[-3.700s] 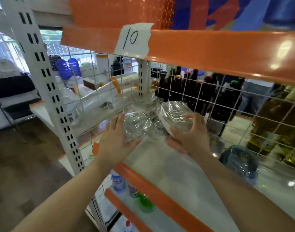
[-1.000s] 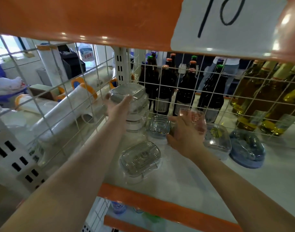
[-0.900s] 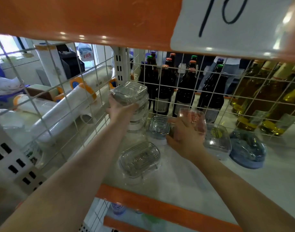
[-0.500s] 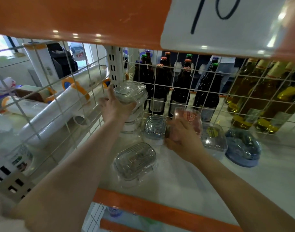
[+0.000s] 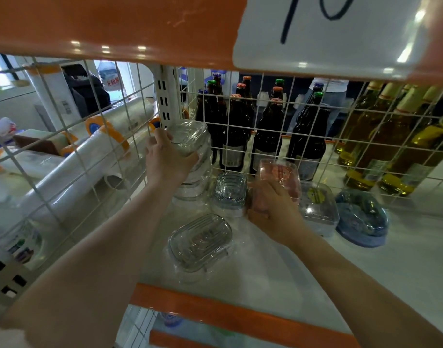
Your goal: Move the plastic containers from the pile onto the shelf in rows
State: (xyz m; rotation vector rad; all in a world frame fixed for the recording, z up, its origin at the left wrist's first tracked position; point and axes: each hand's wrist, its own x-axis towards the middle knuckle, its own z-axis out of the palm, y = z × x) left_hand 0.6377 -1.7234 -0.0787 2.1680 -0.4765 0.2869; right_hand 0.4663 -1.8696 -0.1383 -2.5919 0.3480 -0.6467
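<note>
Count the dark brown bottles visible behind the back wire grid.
About 9 dark brown bottles, clustered behind the wire grid at centre: three large ones in front, the others partly hidden behind, told mainly by their caps. More may be hidden.

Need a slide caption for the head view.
Left hand grips stacked clear containers; right hand holds a pink one on the shelf.

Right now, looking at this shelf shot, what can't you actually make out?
Head view only:
- Sign: its number is cut off by the top edge.
- Stack of clear containers: the left hand covers its side, so the count is unclear.
- Pink-tinted container: its lower part is hidden behind the right hand.
- Dark bottles: labels are too small and sit behind wire mesh.
- Lower shelf items: hidden by the orange shelf edge.
</note>
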